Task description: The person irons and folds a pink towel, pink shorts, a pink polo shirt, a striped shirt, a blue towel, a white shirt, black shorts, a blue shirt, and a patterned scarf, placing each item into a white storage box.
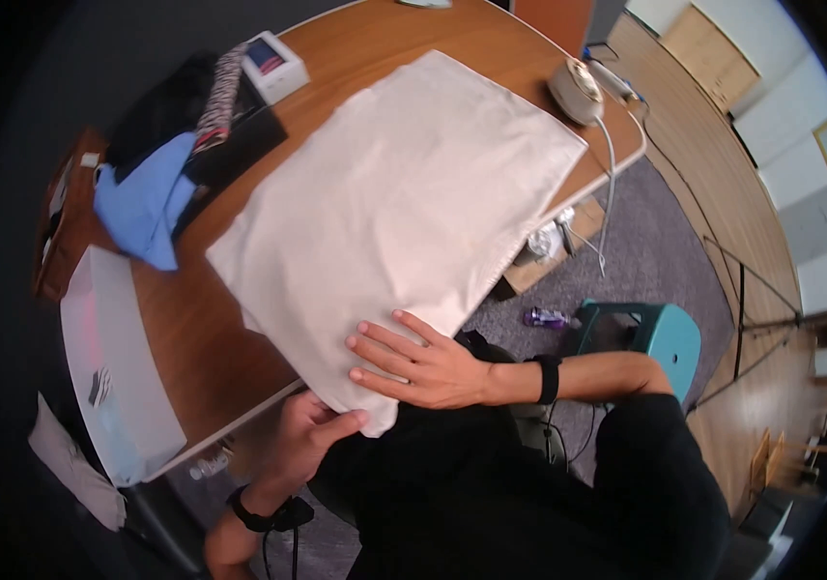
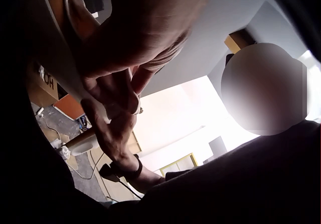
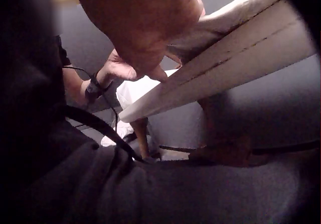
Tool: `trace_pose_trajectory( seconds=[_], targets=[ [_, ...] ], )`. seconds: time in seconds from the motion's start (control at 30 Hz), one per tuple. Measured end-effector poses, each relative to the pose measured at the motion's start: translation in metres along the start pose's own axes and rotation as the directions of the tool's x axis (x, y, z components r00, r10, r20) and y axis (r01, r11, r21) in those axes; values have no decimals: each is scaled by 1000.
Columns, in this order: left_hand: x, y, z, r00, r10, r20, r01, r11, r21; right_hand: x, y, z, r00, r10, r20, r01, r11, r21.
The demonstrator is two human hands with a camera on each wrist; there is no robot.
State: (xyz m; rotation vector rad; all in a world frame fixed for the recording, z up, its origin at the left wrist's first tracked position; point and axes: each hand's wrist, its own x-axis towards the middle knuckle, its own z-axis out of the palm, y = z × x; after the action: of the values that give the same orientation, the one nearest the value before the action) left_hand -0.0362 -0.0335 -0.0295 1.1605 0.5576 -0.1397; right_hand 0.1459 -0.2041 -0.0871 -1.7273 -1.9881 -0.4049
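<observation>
A large white cloth (image 1: 404,184) lies spread over the wooden table, its near end hanging past the front edge toward the person. At that near corner my left hand (image 1: 312,435) pinches the fabric, thumb on top. My right hand (image 1: 423,372) rests on the cloth beside it, fingers extended and slightly spread. A stitched seam runs along the cloth's edge (image 3: 220,63) in the right wrist view, under the right hand (image 3: 145,28). Seen from the left wrist, the left hand (image 2: 140,38) hides much of the fabric it holds.
A white corded appliance (image 1: 576,92) stands at the table's far right corner. On the left are a blue cloth (image 1: 148,198), a dark box (image 1: 240,145), a small white box (image 1: 273,68) and a translucent bin (image 1: 119,358). A teal stool (image 1: 670,343) and purple bottle (image 1: 547,318) are on the floor.
</observation>
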Motion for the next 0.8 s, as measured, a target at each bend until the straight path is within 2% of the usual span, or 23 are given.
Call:
trace_pose_trajectory(
  seconds=[0.07, 0.13, 0.17, 0.2, 0.23, 0.27, 0.3, 0.33, 0.4, 0.5, 0.6, 0.63, 0.67, 0.73, 0.77, 0.8],
  targets=[
    [-7, -2, -1, 1000, 22, 12, -23, 998, 56, 17, -6, -1, 999, 13, -38, -10, 996, 86],
    [-12, 1, 2, 996, 86, -17, -83, 990, 115, 25, -7, -8, 999, 30, 17, -34, 970, 239],
    [-13, -2, -4, 946, 324, -7, -298, 876, 380, 26, -6, -14, 998, 44, 49, -57, 950, 308],
    [-14, -6, -17, 847, 527, 67, -452, 650, 611, 27, -4, -20, 995, 74, 60, -91, 931, 353],
    [-14, -7, -26, 717, 670, 194, -529, 342, 777, 27, -3, -28, 991, 109, 72, -128, 909, 397],
    [-15, -8, -31, 573, 737, 359, -523, -9, 852, 27, -2, -35, 986, 145, 86, -168, 883, 439],
    [-11, -10, -35, 535, 731, 424, -446, -182, 876, 27, -2, -39, 984, 173, 51, -176, 868, 464],
    [-5, -3, -31, 540, 729, 421, -420, -200, 885, 30, -2, -40, 987, 161, 23, -152, 866, 476],
    [11, 19, -26, 690, 593, 415, -376, -196, 906, 32, -2, -45, 991, 136, -19, -108, 859, 501],
    [35, 39, -32, 712, 484, 509, -412, -300, 861, 40, -7, -54, 997, 65, -42, -33, 847, 530],
    [39, 42, -43, 765, 434, 476, -454, -162, 876, 30, -9, -53, 998, 8, -69, 31, 842, 539],
    [30, 46, -45, 821, 354, 448, -428, -137, 893, 26, -9, -54, 998, -11, -57, 39, 854, 520],
    [21, 47, -47, 834, 338, 436, -410, -151, 900, 21, -7, -56, 999, -26, -41, 43, 863, 503],
    [-1, 46, -52, 865, 301, 400, -365, -167, 916, 12, -1, -60, 1000, 0, 27, -13, 871, 491],
    [-13, 46, -56, 895, 210, 395, -314, -333, 889, 7, 1, -63, 998, 22, 65, -51, 870, 490],
    [-22, 51, -56, 893, 171, 417, -359, -290, 887, 5, 3, -63, 995, 43, 95, -85, 867, 491]
  ],
)
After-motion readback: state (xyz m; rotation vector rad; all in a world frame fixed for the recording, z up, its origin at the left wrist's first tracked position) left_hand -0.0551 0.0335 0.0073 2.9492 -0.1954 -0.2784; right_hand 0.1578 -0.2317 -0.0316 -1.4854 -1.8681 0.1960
